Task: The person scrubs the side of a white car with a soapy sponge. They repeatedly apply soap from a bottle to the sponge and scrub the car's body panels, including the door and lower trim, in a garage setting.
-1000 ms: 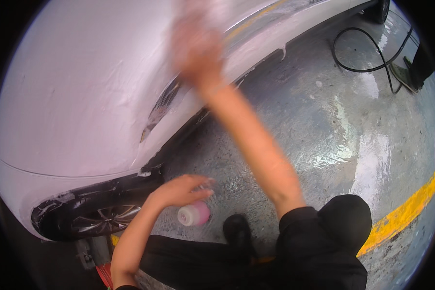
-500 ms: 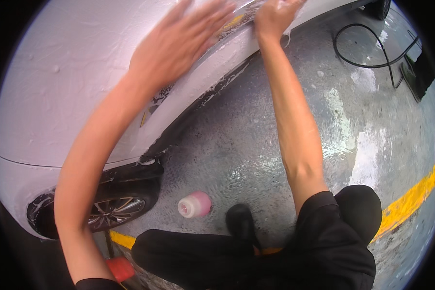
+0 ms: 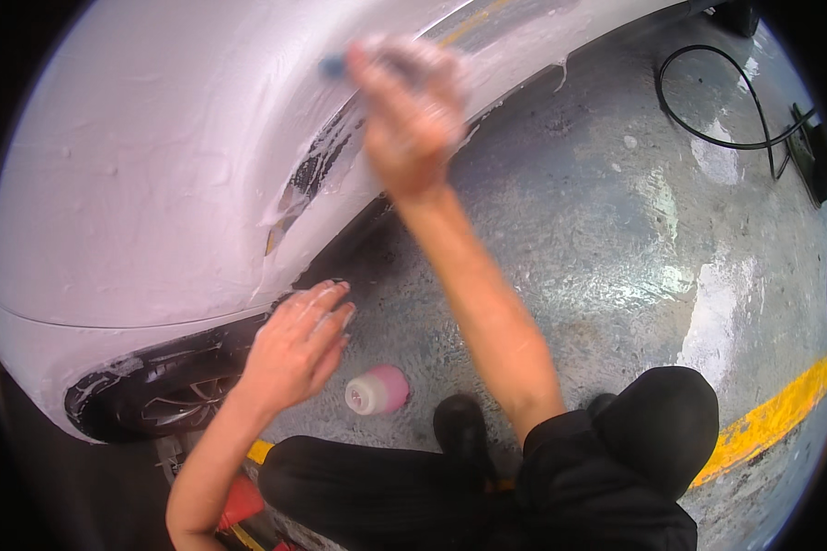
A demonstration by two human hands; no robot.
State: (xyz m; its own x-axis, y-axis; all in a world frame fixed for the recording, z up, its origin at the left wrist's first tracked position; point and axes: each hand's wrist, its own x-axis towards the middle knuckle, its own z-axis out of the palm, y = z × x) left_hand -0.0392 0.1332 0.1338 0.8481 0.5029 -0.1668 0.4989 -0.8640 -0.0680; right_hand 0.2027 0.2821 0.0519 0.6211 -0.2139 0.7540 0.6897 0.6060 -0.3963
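right hand [image 3: 418,119] blurred, curled, apparently pinching blue piece [image 3: 334,66] over white car [image 3: 156,211]. left hand [image 3: 296,347] empty, loosely spread, near wheel [image 3: 182,404]. judged midway: car looks lathered, dark trim [image 3: 314,170] only streaked, no part seems rinsed.

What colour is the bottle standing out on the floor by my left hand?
Pink, with a whitish top: the bottle shows best in the head view.

A wet-looking grey floor [image 3: 570,275] is seen, marked along its right edge by a worn yellow stripe [image 3: 772,418]. In its far right corner a black hose [image 3: 730,145] is laid in a loop. Toward its near edge, a pink-and-white bottle [image 3: 384,390] is set, with a black boot [image 3: 459,427] planted nearby.
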